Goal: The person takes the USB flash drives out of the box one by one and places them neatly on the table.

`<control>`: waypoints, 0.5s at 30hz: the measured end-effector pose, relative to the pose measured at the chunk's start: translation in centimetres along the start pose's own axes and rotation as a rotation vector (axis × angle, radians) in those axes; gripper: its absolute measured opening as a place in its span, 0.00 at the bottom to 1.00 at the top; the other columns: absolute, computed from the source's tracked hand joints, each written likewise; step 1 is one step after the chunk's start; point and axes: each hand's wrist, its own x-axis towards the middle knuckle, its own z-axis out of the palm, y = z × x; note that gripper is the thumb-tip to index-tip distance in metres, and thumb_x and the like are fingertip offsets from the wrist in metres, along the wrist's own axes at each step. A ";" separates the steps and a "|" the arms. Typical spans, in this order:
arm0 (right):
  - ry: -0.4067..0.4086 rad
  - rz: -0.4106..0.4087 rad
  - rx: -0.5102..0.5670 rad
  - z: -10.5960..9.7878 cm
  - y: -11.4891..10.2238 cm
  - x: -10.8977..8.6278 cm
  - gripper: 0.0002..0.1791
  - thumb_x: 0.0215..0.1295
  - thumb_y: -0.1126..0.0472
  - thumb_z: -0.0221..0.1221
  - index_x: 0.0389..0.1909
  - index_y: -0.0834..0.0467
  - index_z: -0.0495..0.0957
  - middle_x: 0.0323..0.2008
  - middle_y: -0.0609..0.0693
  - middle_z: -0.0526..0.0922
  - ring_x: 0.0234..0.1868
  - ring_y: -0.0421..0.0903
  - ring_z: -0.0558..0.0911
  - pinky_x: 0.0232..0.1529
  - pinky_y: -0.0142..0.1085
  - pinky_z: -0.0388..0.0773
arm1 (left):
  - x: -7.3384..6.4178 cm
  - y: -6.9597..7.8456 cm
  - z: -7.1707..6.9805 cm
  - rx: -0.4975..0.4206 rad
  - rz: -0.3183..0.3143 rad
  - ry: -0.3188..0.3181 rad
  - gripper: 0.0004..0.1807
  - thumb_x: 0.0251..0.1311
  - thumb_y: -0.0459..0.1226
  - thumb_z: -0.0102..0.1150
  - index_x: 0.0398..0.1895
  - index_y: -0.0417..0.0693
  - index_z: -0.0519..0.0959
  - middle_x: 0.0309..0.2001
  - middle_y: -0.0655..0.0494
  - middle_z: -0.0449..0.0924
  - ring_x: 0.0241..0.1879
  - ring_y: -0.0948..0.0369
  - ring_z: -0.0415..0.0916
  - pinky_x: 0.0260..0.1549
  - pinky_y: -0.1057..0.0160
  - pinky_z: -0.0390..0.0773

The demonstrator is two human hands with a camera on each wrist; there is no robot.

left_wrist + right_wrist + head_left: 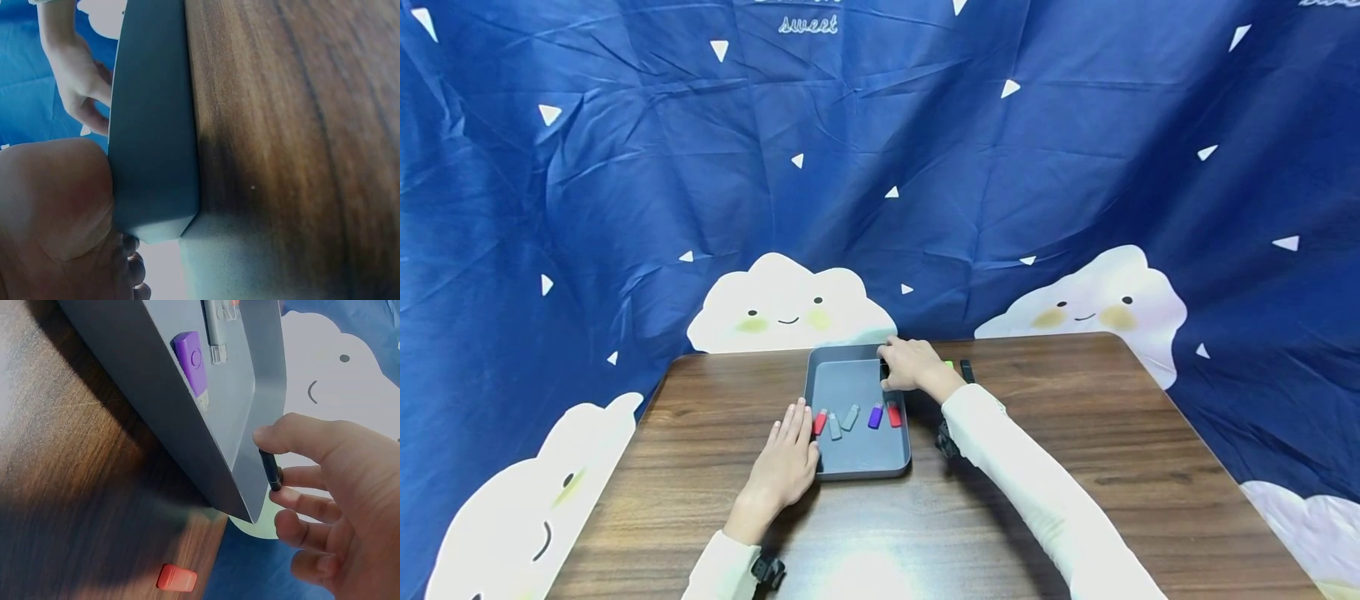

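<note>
A grey tray (859,461) on the table holds several USB sticks: a red stick (820,422) at the left, two greyish ones side by side, a purple stick (876,416) and another red stick (894,415) at the right. My left hand (785,462) rests against the tray's left wall with its fingers straight. Over the far right corner of the tray, my right hand (912,365) pinches a black USB stick (270,470) between thumb and fingers. In the right wrist view the stick hangs above the rim, apart from the tray floor.
Right of the tray lie a green item (950,364) and a black stick (967,371), partly behind my right forearm. The right wrist view also shows a red stick (177,578) on the wooden table (1120,442). A blue cloud-printed cloth (925,233) hangs behind the table.
</note>
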 end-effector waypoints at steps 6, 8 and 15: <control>0.016 -0.003 -0.008 -0.1 0.2 -0.6 0.32 0.63 0.44 0.72 0.65 0.53 0.82 0.56 0.52 0.80 0.39 0.52 0.84 0.43 0.48 0.86 | 0.0 0.0 0.1 -0.013 0.006 0.008 0.32 0.79 0.37 0.47 0.79 0.26 0.61 0.83 0.33 0.56 0.83 0.37 0.55 0.80 0.36 0.60; 0.025 -0.007 -0.006 -0.2 0.3 -0.8 0.32 0.63 0.44 0.72 0.65 0.53 0.82 0.56 0.52 0.81 0.39 0.53 0.84 0.43 0.48 0.85 | 0.0 -0.2 0.4 -0.026 0.021 0.026 0.32 0.79 0.37 0.45 0.79 0.25 0.61 0.82 0.31 0.56 0.82 0.37 0.55 0.80 0.36 0.60; 0.043 -0.014 0.010 -0.6 0.6 -1.5 0.31 0.63 0.44 0.72 0.65 0.51 0.82 0.59 0.52 0.80 0.43 0.55 0.86 0.46 0.50 0.86 | 0.2 -0.8 1.0 -0.044 0.028 0.037 0.33 0.77 0.37 0.45 0.79 0.25 0.60 0.83 0.31 0.55 0.82 0.35 0.55 0.79 0.34 0.60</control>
